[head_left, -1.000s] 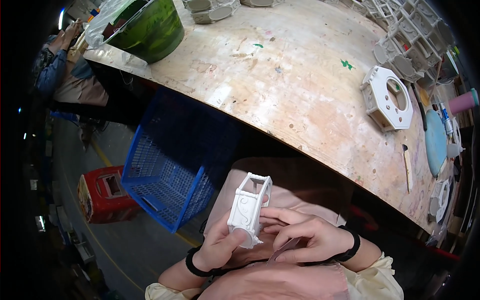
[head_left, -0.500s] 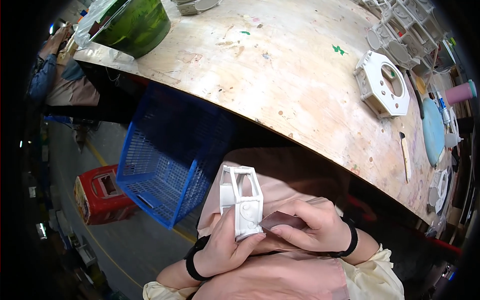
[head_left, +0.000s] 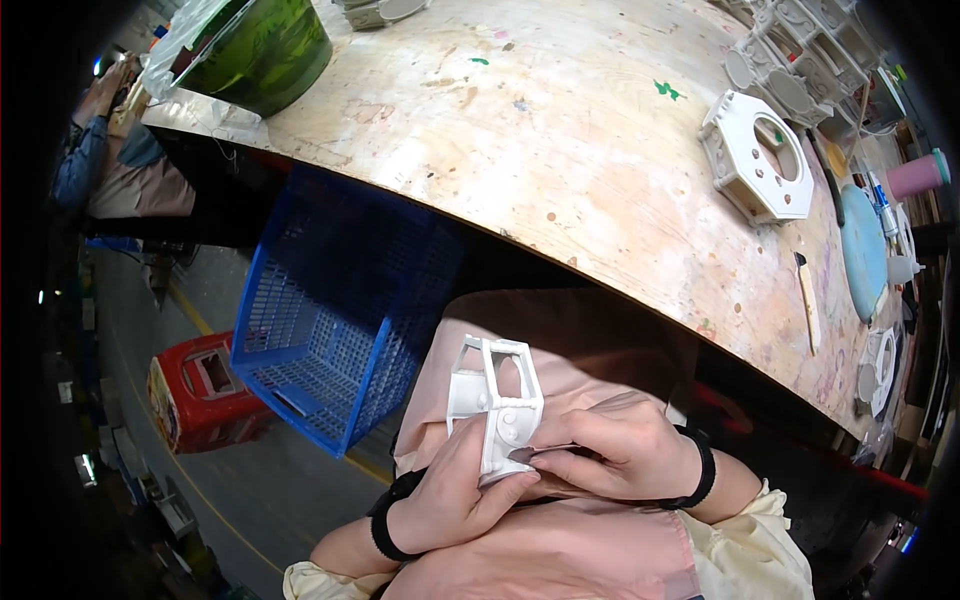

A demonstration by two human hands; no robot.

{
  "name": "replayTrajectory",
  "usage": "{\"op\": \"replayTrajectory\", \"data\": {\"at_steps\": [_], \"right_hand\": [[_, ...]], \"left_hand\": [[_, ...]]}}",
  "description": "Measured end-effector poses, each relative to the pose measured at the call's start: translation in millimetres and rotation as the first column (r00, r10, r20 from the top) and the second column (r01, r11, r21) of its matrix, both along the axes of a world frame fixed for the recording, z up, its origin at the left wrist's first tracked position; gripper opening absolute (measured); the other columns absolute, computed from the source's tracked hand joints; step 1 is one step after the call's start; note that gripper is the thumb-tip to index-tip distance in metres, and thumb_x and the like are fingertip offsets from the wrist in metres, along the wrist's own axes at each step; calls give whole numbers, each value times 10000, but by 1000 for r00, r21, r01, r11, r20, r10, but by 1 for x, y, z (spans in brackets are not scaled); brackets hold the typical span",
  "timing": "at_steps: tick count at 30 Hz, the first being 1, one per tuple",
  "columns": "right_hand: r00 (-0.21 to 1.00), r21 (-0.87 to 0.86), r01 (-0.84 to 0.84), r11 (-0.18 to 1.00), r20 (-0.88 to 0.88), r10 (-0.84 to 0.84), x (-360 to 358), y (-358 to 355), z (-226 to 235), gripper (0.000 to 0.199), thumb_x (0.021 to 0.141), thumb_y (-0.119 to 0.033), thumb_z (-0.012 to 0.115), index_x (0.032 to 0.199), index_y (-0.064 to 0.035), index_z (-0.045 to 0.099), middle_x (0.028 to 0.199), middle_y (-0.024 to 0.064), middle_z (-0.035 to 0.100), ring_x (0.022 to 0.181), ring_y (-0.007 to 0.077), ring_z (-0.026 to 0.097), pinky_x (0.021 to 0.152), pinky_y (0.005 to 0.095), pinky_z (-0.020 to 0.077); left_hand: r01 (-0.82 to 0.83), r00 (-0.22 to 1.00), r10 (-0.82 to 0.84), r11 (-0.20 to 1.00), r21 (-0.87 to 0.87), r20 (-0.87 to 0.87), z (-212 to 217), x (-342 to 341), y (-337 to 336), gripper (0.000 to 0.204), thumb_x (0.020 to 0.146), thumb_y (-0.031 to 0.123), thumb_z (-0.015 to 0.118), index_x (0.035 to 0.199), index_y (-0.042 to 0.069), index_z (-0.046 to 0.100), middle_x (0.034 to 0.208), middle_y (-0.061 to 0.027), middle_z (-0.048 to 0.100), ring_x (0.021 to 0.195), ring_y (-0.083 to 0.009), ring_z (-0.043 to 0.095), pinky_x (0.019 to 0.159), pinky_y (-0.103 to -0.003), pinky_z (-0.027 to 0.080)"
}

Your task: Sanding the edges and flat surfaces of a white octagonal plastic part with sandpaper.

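Over my lap, my left hand (head_left: 447, 500) is closed round the lower part of a white lantern-shaped frame (head_left: 512, 425), with open windows and raised scroll decoration on its side. Between the thumb and fingers of my right hand (head_left: 620, 450) is a folded piece of brown sandpaper (head_left: 545, 452). Its edge touches the decorated side of the frame near the bottom. Part of the sandpaper is hidden by my fingers, and the frame's back side is out of sight.
A wooden table (head_left: 600, 180) stretches ahead, bearing a green bucket (head_left: 262, 60), a white octagonal piece (head_left: 760, 165), stacked white frames (head_left: 800, 65), a brush (head_left: 808, 300) and a blue oval (head_left: 862, 250). Left of my knees stand a blue crate (head_left: 330, 360) and a red stool (head_left: 200, 395). Another person (head_left: 110, 160) sits far left.
My left hand has turned and tilted the white frame slightly to the right. The sandpaper, broad face showing before, is now edge-on, with its tip in against the frame's side.
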State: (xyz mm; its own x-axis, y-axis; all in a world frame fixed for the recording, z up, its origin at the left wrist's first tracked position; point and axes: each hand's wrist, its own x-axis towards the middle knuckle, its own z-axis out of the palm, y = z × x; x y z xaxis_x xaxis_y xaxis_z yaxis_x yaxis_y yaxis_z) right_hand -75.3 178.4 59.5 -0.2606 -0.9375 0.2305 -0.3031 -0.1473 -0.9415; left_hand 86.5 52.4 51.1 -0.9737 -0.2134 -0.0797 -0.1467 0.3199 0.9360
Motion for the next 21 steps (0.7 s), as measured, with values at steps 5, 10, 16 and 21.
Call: {"op": "replayTrajectory", "data": {"at_steps": [5, 10, 16, 21], "right_hand": [[999, 9, -35, 999, -7, 35, -1, -1, 2, 142, 752, -50, 660, 869, -35, 581, 740, 105, 627, 635, 263, 623, 548, 321, 489], [1000, -40, 3, 999, 7, -3, 0, -2, -1, 127, 754, -37, 647, 863, -45, 582, 691, 100, 607, 597, 259, 607, 524, 320, 473], [1000, -34, 1, 999, 19, 0, 0, -2, -3, 118, 759, -32, 639, 865, -53, 593, 694, 103, 611, 599, 260, 609, 531, 316, 484], [997, 31, -9, 999, -73, 11, -6, 3, 5, 89, 727, -11, 672, 805, -13, 629, 716, 116, 634, 640, 275, 625, 579, 309, 500]], "left_hand": [[-21, 1000, 21, 1000, 7, 23, -4, 2, -2, 458, 813, 150, 657, 1163, -56, 447, 1021, -173, 550, 922, -295, 550, 807, -361, 428], [-14, 999, 10, 991, 130, 31, -4, 3, 0, 476, 835, 163, 641, 1190, -70, 426, 1064, -190, 536, 953, -271, 555, 815, -342, 446], [-81, 996, 88, 961, 265, -14, -5, 1, 0, 440, 826, 136, 643, 1151, -74, 435, 1018, -178, 565, 911, -238, 585, 764, -324, 466], [-130, 990, 139, 907, 401, 6, 1, 0, -5, 491, 821, 36, 577, 1230, -60, 323, 1083, -134, 516, 940, -145, 514, 832, -268, 412]]}}
